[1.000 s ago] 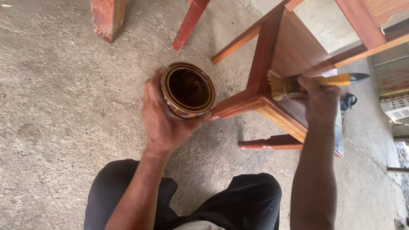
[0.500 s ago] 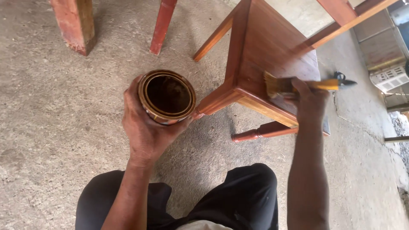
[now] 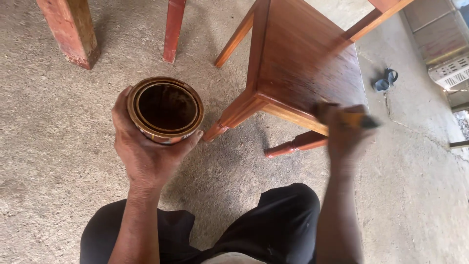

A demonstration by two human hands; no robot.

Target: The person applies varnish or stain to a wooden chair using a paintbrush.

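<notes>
My left hand (image 3: 144, 151) cups an open round tin (image 3: 165, 109) of dark brown varnish from below, held upright over the concrete floor. My right hand (image 3: 346, 133) grips a paintbrush (image 3: 359, 120) with a yellow handle; it is blurred with motion and its bristles rest at the near edge of a glossy reddish-brown wooden stool (image 3: 298, 63). The stool lies tipped over, with turned legs pointing toward me.
Two red-brown wooden legs (image 3: 73, 32) of other furniture stand at the top left. A dark sandal (image 3: 383, 79) lies on the concrete to the right, near a white grille-like object (image 3: 452, 73). My dark trousers (image 3: 273, 230) fill the bottom.
The view has shifted so the stool and tin appear farther left. My right hand has swept the brush along the stool's near edge. The tin stays held in my left hand.
</notes>
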